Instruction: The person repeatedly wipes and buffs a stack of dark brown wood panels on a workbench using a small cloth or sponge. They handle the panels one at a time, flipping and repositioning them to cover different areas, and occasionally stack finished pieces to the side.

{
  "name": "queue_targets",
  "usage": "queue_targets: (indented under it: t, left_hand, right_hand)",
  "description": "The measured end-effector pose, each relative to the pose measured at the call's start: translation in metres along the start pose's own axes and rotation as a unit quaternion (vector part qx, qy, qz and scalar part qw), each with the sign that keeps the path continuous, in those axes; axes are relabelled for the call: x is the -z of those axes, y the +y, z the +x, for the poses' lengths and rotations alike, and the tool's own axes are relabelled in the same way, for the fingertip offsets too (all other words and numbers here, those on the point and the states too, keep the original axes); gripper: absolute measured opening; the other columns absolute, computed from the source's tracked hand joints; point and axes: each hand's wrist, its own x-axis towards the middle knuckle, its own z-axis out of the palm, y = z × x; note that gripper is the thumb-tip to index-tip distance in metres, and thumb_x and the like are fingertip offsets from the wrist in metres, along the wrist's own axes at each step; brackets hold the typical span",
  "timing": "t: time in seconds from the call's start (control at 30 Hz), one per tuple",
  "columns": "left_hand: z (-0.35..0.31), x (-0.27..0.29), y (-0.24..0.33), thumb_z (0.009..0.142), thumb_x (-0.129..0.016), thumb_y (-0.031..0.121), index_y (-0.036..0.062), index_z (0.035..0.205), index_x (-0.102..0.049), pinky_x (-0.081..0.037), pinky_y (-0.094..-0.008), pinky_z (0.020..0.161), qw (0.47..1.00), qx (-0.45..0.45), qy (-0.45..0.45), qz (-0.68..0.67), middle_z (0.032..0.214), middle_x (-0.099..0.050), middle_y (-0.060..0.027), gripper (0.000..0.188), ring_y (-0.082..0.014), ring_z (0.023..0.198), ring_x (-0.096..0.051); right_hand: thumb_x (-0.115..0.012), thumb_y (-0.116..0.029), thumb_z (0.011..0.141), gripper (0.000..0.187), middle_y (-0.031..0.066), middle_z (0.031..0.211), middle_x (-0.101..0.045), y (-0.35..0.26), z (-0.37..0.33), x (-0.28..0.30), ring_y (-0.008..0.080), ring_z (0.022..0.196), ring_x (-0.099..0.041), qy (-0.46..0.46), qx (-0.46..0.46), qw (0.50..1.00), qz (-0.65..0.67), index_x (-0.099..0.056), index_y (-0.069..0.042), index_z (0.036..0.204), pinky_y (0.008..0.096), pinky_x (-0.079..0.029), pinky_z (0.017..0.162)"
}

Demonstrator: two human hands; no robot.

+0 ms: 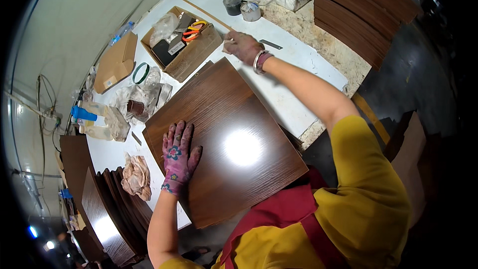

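My left hand (180, 162), in a stained pink flowered glove, lies flat with fingers stretched out on the left part of a dark brown wood-grain board (219, 104). A bright lamp reflection shows on the board, and edges of other panels peek out beneath it. Beyond the board's far corner, my right hand (244, 48), also gloved, is closed over the white table. Something small and pale shows at its fingers, too little to name. A thin wooden stick (206, 14) reaches up to this hand; I cannot tell whether it is held. A flat dark metal strip (271, 44) lies beside the hand.
A cardboard box (186, 62) holds scissors and small packs. Two small tubs (250, 11) stand at the back. Stacked brown panels (353, 10) rise at far right, more (117, 209) at left. A crumpled cloth (136, 177) and a blue-capped bottle (84, 113) sit at left.
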Motion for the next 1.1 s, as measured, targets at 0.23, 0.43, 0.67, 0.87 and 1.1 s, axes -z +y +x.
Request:
queue_targets:
  t: [0.23, 0.43, 0.67, 0.87, 1.1]
  left_hand:
    - [-0.003, 0.002, 0.004, 0.086, -0.06, 0.035, 0.0158, 0.145, -0.042, -0.016, -0.051, 0.117, 1.0, 0.013, -0.006, 0.01, 0.152, -0.035, -0.0106, 0.065, -0.0341, 0.143, -0.026]
    - [0.003, 0.002, 0.006, 0.085, -0.06, 0.034, 0.0156, 0.144, -0.042, -0.017, -0.0504, 0.117, 1.0, 0.008, 0.001, 0.015, 0.151, -0.036, -0.0107, 0.064, -0.0341, 0.142, -0.028]
    - [-0.003, -0.005, 0.001, 0.087, -0.059, 0.033, 0.0165, 0.145, -0.041, -0.017, -0.0498, 0.117, 1.0, 0.008, 0.009, 0.023, 0.152, -0.035, -0.0102, 0.063, -0.0336, 0.142, -0.027]
    - [-0.007, -0.008, -0.004, 0.091, -0.056, 0.033, 0.0179, 0.146, -0.04, -0.018, -0.0476, 0.117, 0.999, 0.005, 0.025, 0.029, 0.152, -0.035, -0.0094, 0.059, -0.033, 0.143, -0.027]
    - [-0.007, -0.017, -0.012, 0.093, -0.054, 0.036, 0.0186, 0.146, -0.04, -0.019, -0.0474, 0.117, 0.997, -0.015, 0.056, 0.042, 0.152, -0.036, -0.0085, 0.058, -0.0323, 0.142, -0.029]
  right_hand:
    - [-0.062, -0.027, 0.086, 0.03, 0.018, 0.101, -0.067, -0.017, -0.042, 0.0, 0.0352, 0.097, -0.063, -0.016, -0.015, 0.999, -0.041, -0.057, -0.006, 0.107, 0.0414, -0.049, 0.084]
    - [-0.062, -0.027, 0.087, 0.029, 0.0186, 0.096, -0.066, -0.022, -0.029, -0.003, 0.0366, 0.093, -0.063, 0.001, -0.06, 0.996, -0.06, -0.055, -0.005, 0.105, 0.0423, -0.049, 0.082]
    - [-0.065, -0.023, 0.085, 0.024, 0.0163, 0.092, -0.067, -0.035, -0.115, 0.021, 0.0344, 0.088, -0.065, -0.04, -0.031, 0.995, -0.083, -0.057, -0.005, 0.099, 0.0418, -0.05, 0.076]
    - [-0.065, -0.024, 0.083, 0.024, 0.016, 0.092, -0.067, -0.063, -0.214, 0.05, 0.0346, 0.088, -0.064, -0.061, -0.074, 0.993, -0.067, -0.058, -0.006, 0.096, 0.0419, -0.05, 0.075]
    - [-0.063, -0.024, 0.084, 0.023, 0.0183, 0.092, -0.063, -0.085, -0.32, 0.066, 0.0373, 0.085, -0.062, -0.007, -0.083, 0.989, -0.122, -0.058, -0.005, 0.095, 0.0426, -0.049, 0.075]
